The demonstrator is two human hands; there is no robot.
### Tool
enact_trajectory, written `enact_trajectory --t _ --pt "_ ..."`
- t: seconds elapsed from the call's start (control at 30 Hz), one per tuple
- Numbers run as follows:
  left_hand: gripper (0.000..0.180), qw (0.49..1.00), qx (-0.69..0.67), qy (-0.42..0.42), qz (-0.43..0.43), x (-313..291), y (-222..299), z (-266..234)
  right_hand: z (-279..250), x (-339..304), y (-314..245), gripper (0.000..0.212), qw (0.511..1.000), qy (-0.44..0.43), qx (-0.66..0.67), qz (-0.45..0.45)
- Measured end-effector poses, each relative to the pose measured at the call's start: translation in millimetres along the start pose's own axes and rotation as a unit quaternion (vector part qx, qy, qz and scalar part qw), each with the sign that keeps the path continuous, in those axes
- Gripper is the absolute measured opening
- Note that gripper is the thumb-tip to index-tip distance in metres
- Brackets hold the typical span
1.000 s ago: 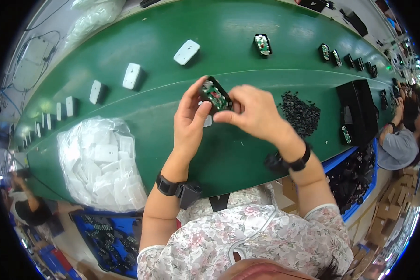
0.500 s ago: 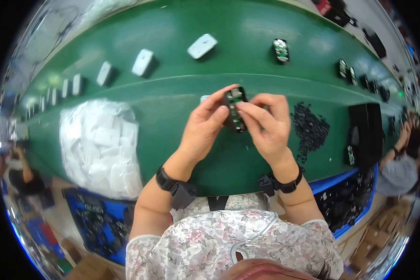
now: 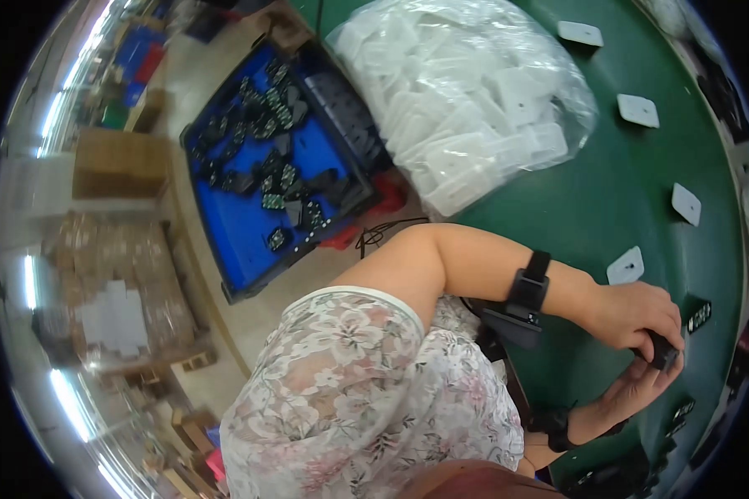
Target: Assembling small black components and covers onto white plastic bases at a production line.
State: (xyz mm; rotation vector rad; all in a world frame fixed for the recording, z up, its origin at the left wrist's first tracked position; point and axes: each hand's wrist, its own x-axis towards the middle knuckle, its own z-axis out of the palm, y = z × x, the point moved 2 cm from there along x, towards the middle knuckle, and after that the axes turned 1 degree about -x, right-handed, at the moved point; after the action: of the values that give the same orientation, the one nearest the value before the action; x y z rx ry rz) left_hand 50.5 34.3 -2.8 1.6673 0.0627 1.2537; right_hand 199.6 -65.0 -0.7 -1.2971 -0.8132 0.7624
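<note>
At the right side of the view, both hands are together over the green table. My left hand point(image 3: 639, 314) closes its fingers over a small black case point(image 3: 662, 351). From below, my right hand point(image 3: 637, 392) grips the same case, its fingers partly hidden. Only the case's dark outer side shows; the circuit board inside is out of sight. A white cover point(image 3: 626, 267) lies on the table beside my left hand. Just beyond the hands sits another black case with a green board point(image 3: 699, 316).
More white covers point(image 3: 637, 111) stand spaced along the table. A clear bag of white covers point(image 3: 474, 91) lies at the table's edge. Beside it, a blue bin point(image 3: 250, 249) holds black cases and boards. Cartons point(image 3: 121, 162) stand on the floor, and further cases point(image 3: 681, 416) line the lower right.
The view has swung far to the left, bringing the blue bin and floor in. Both hands still hold the case, whose board side faced up before and is now turned out of sight.
</note>
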Motion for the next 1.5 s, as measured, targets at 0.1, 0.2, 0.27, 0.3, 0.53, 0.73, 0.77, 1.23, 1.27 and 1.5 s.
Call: enact_trajectory --t 0.1,0.2,0.27,0.3,0.53,0.73,0.77,1.23,1.27,1.5 --pt "0.039 0.994 -0.06 0.022 -0.086 -4 -12 5 4 -3 17 0.024 0.944 0.093 -0.221 -0.226" --pt "0.039 0.96 -0.178 0.042 -0.211 -2 -9 -1 22 -10 6 0.014 0.862 0.087 -0.363 -0.343" --pt "0.035 0.922 -0.255 0.033 -0.291 -1 -9 1 28 -11 3 0.014 0.866 0.098 -0.345 -0.349" --pt "0.035 0.92 -0.26 0.032 -0.291 0 -7 -1 34 -12 0 0.015 0.865 0.101 -0.35 -0.345" --pt "0.037 0.916 -0.303 0.055 -0.257 -1 -8 3 34 -15 -2 0.018 0.841 0.132 -0.38 -0.362" --pt "0.036 0.916 -0.291 0.052 -0.27 -2 -7 1 22 -13 6 0.016 0.897 0.105 -0.307 -0.299" --pt "0.036 0.921 -0.288 0.044 -0.259 0 -6 0 18 -14 6 0.016 0.896 0.106 -0.308 -0.302" --pt "0.037 0.994 0.064 0.06 0.069 0 -12 6 22 5 20 0.026 0.994 -0.009 0.077 -0.072" --pt "0.037 0.992 0.08 0.067 0.076 -2 -10 2 23 9 26 0.026 0.995 -0.028 0.078 -0.061" --pt "0.038 0.979 0.149 0.125 0.055 -24 18 -28 72 -7 9 0.023 0.946 -0.027 -0.192 -0.259"
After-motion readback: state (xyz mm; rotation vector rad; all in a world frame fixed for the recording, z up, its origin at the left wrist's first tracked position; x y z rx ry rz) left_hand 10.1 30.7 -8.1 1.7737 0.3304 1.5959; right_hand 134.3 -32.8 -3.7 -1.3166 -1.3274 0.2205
